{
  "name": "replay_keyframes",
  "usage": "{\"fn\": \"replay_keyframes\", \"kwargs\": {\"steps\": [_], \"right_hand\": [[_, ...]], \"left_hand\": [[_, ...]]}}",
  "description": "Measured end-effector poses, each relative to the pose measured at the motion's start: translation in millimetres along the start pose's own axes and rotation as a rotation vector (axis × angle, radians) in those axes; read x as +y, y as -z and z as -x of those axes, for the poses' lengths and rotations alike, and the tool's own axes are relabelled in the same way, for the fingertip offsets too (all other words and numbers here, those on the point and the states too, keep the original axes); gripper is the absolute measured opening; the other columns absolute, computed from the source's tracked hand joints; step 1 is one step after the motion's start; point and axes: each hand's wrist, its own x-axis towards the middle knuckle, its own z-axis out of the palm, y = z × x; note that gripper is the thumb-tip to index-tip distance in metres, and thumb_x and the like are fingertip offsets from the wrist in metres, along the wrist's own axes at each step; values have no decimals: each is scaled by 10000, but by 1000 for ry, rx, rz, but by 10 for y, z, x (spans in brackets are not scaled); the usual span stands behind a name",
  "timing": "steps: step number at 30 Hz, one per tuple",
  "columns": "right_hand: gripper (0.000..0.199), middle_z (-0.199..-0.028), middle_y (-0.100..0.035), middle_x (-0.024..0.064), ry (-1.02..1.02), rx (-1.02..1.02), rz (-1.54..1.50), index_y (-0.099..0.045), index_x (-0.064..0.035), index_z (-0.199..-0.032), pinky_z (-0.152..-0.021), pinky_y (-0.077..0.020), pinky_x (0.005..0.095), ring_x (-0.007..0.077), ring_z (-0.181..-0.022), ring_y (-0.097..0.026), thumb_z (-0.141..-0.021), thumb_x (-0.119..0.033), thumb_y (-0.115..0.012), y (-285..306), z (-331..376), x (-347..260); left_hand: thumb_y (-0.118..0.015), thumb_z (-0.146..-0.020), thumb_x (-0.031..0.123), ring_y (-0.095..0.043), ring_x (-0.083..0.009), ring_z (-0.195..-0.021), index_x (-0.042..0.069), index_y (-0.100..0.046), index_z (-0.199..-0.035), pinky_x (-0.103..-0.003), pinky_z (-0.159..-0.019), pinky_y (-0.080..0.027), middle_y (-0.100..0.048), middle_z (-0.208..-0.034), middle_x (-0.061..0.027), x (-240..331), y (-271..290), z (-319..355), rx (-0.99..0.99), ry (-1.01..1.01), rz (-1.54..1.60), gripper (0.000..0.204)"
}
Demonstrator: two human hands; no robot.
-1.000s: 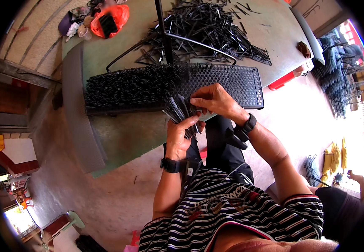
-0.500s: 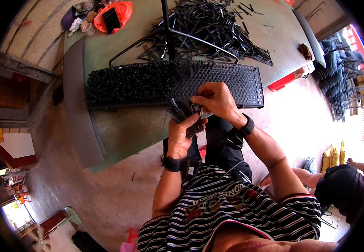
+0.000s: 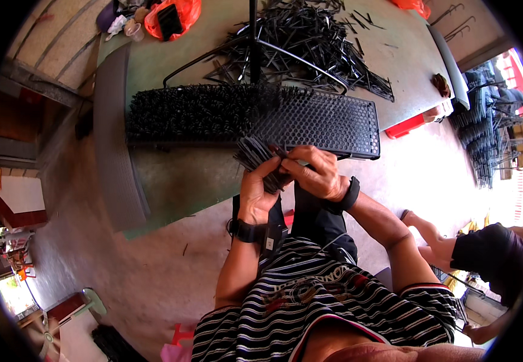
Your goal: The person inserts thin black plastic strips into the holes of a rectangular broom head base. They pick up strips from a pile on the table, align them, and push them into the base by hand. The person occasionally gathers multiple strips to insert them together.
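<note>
My left hand (image 3: 257, 188) grips a bundle of thin black sticks (image 3: 255, 153), fanned out up and to the left. My right hand (image 3: 313, 173) lies over the same bundle, its fingers pinching the sticks at the near edge of a long black perforated tray (image 3: 328, 122). The left part of that tray (image 3: 195, 111) is filled with upright black sticks; the right part shows bare holes. Both hands sit at the front edge of a green table (image 3: 177, 181).
A big loose heap of black sticks (image 3: 304, 36) lies behind the tray, with a black stand pole (image 3: 253, 42) rising through it. An orange bag (image 3: 174, 15) sits at the back left. Another person's arm (image 3: 448, 241) is at the right. Stacked dark chairs (image 3: 491, 120) stand far right.
My hands have stayed at the tray's near edge, with my right hand shifting its fingers on the bundle. A person at the right has come further into view.
</note>
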Motion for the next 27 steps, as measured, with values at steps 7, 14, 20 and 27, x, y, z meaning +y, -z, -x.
{"fn": "replay_keyframes", "kwargs": {"steps": [7, 14, 20, 27], "right_hand": [[395, -975, -594, 121, -114, -144, -169, -610, 5, -931, -713, -519, 366, 298, -847, -606, -661, -238, -765, 45, 53, -106], [267, -586, -610, 93, -1111, -179, -429, -656, 50, -793, -494, -455, 268, 138, -531, -596, -803, -216, -665, -24, -221, 159], [171, -601, -623, 75, -1174, -214, -579, -669, 53, -832, -437, -447, 234, 92, -474, -575, -805, -114, -642, -40, -298, 204], [136, -616, -619, 59, -1156, 212, -569, -614, 57, -879, -466, -461, 206, 95, -522, -602, -843, -74, -602, -67, -361, 228]], "left_hand": [[-637, -770, -6, -644, -192, -751, 24, -619, -958, -296, -628, -542, -661, -856, -82, 13, -18, 29, 81, -83, -165, 192], [-659, -720, -56, -643, -209, -629, -3, -614, -923, -300, -572, -532, -656, -817, -90, -36, -155, 75, 100, -219, -490, 214], [-666, -695, -83, -628, -196, -604, -23, -609, -911, -302, -509, -542, -634, -761, -93, -38, -138, 33, 132, -215, -400, 231], [-659, -693, -95, -628, -222, -599, -12, -590, -922, -328, -532, -535, -635, -785, -109, 43, -235, 80, 235, -267, -436, 253]]}}
